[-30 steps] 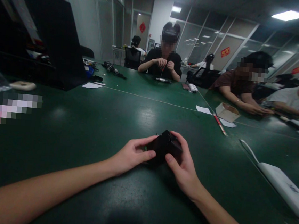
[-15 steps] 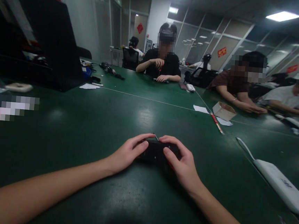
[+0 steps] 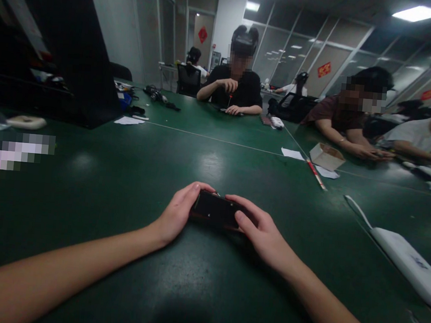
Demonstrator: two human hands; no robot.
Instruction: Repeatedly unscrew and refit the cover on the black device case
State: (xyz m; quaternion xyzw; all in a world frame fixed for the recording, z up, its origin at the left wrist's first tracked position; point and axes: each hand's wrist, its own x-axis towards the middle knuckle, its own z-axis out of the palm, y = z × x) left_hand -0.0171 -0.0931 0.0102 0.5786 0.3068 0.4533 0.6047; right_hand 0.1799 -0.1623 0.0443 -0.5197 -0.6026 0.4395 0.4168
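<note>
Between both hands is a black rectangular object (image 3: 213, 211), box-like, with small bright spots on its face; its exact kind cannot be made out. My left hand (image 3: 176, 212) grips the left end, the thumb along the upper left corner. At the opposite end my right hand (image 3: 264, 231) holds on, its thumb on the near face and its fingers over the far edge. A thin pale sliver (image 3: 218, 194) shows at the far edge, between the fingertips of the two hands. The undersides of the object and the fingers behind it are hidden.
A white oblong device (image 3: 408, 264) with a strap lies on the green table (image 3: 131, 174) at right. Beyond are a red-and-white stick (image 3: 316, 175) and a small open box (image 3: 327, 157). A large black panel (image 3: 66, 53) stands at left. Co-workers sit across and at right.
The black object has moved slightly left and turned so more of its face shows. My left thumb has shifted from its near face to the upper left corner. My right hand keeps its hold.
</note>
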